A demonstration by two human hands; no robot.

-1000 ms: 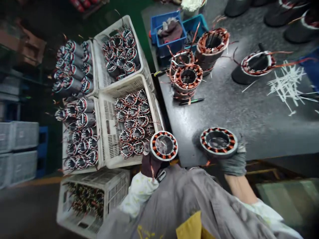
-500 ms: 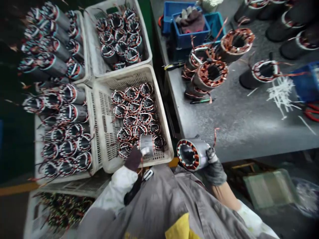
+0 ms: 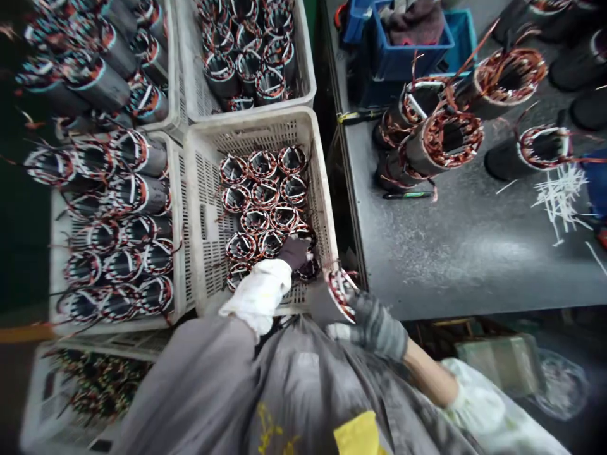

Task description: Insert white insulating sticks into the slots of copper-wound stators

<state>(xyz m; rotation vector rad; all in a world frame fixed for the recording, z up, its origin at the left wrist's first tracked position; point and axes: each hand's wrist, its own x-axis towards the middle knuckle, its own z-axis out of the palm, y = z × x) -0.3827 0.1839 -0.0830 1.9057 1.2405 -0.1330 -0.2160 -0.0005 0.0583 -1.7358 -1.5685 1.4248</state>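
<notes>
My left hand [image 3: 294,253], in a dark glove under a white sleeve, reaches into the middle crate. Its fingers close at the rim of a wound motor stator [image 3: 309,270] at the crate's right side; the fingertips are partly hidden and blurred. My right hand [image 3: 377,322], in a grey glove, grips another stator [image 3: 327,300] in front of my body, beside the crate's near right corner. That stator is tilted, its copper-and-white winding end turned toward the bench, and it is smeared by motion.
The white crate [image 3: 190,208] holds several upright stators. More filled crates stand behind it and to the left. On the metal bench [image 3: 427,253] are stators with loose copper wires [image 3: 455,139], blue bins [image 3: 412,60], white strips [image 3: 559,196] and a green-and-black pen-like tool [image 3: 406,195].
My left hand has moved farther into the crate; the stator it held sideways no longer shows there. My right hand has moved left and turned its stator, the winding end now facing the bench.
</notes>
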